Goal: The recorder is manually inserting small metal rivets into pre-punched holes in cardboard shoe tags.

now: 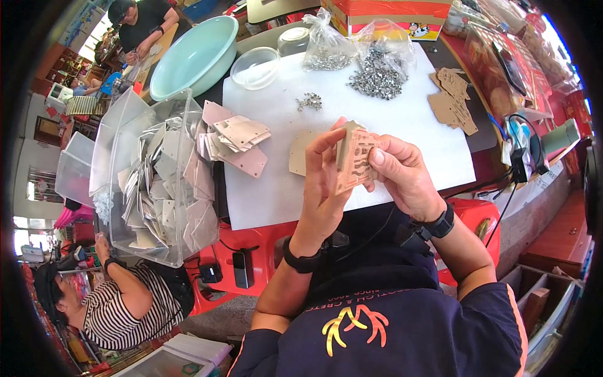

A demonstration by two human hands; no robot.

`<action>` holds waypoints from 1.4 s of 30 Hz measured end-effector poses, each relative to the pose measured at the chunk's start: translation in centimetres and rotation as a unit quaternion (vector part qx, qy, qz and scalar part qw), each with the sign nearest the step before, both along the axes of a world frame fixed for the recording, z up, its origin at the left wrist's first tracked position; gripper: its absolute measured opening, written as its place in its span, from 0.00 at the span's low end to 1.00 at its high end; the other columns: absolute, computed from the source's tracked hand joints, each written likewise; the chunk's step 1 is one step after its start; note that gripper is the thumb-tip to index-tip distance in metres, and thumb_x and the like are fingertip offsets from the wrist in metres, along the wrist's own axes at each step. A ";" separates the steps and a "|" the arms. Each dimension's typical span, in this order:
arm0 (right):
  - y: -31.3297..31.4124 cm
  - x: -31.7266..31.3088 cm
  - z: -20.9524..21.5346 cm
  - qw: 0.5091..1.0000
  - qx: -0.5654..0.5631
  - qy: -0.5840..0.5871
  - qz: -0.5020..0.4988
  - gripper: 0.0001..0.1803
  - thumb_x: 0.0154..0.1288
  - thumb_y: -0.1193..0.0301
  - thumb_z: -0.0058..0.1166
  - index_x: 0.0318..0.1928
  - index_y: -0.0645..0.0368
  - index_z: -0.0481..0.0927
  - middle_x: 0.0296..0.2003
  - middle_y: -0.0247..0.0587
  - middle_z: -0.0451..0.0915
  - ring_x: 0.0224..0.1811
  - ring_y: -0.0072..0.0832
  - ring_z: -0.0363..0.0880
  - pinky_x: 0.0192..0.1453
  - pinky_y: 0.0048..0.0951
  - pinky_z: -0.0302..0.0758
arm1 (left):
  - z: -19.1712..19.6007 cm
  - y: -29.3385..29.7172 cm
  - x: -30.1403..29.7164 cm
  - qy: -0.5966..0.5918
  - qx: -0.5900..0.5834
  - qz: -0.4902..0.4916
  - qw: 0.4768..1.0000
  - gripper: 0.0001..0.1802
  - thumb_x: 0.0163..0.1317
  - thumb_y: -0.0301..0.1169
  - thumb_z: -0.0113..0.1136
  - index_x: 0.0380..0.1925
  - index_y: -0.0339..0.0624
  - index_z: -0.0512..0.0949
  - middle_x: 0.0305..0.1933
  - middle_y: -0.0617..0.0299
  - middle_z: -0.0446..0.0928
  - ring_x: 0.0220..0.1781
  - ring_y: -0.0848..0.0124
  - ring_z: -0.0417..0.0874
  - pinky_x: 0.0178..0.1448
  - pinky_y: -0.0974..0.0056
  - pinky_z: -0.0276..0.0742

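Over the white sheet, my left hand grips a thin tan panel with rows of small dark cut-outs. My right hand pinches the same panel from the right, thumb on its face. The panel is tilted up, and whether it is one piece or several together I cannot tell. Another tan panel lies flat just left of my hands and is partly hidden by them. Farther off sits a small heap of tiny metal pieces. To the left, loose grey-beige panels overlap in a pile.
A clear plastic bin full of panels stands at left. Behind are a pale green basin, a round clear tub and bags of metal pieces. Brown panels lie at right. Two people work at left, a striped shirt nearest.
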State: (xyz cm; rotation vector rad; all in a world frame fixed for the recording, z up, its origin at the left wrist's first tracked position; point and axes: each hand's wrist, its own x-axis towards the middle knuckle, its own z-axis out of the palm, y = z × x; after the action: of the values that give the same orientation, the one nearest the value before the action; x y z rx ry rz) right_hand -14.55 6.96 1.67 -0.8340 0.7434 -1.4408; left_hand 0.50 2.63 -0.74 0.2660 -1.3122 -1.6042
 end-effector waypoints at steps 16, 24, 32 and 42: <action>-0.6 -1.0 -0.5 0.992 0.078 -0.018 -0.099 0.12 0.72 0.62 0.55 0.40 0.58 0.80 0.22 0.26 0.74 0.20 0.13 0.68 0.27 0.16 0.64 | 0.4 0.0 0.4 0.046 0.194 0.179 0.963 0.13 0.74 0.36 0.47 0.49 0.41 0.75 0.55 0.62 0.77 0.55 0.71 0.77 0.60 0.57 0.72; -0.7 0.2 -1.1 0.985 0.085 0.029 -0.148 0.12 0.69 0.66 0.58 0.47 0.61 0.80 0.23 0.25 0.74 0.21 0.11 0.67 0.27 0.15 0.65 | -1.1 0.1 -0.1 0.025 0.184 0.167 0.968 0.09 0.74 0.33 0.48 0.45 0.41 0.74 0.49 0.63 0.79 0.49 0.75 0.79 0.54 0.62 0.76; -1.4 1.2 -1.3 0.973 0.015 0.126 -0.190 0.17 0.67 0.74 0.59 0.54 0.63 0.76 0.25 0.25 0.75 0.23 0.09 0.66 0.26 0.13 0.63 | 0.5 1.2 -1.5 0.025 0.201 0.154 0.967 0.16 0.77 0.33 0.41 0.57 0.36 0.70 0.57 0.56 0.75 0.59 0.68 0.76 0.64 0.59 0.71; -1.4 2.0 -1.1 0.951 -0.022 0.214 -0.223 0.15 0.65 0.77 0.61 0.51 0.63 0.77 0.25 0.21 0.72 0.26 0.07 0.65 0.29 0.13 0.62 | 0.7 1.3 -1.8 0.013 0.154 0.155 0.976 0.19 0.77 0.34 0.41 0.60 0.34 0.68 0.60 0.56 0.72 0.62 0.69 0.73 0.67 0.59 0.68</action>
State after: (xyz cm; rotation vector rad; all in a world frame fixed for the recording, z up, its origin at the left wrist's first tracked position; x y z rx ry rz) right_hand -12.51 5.60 0.62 -1.0764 1.2958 -1.6963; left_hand -1.29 3.90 -0.07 0.6084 -0.9442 -1.5287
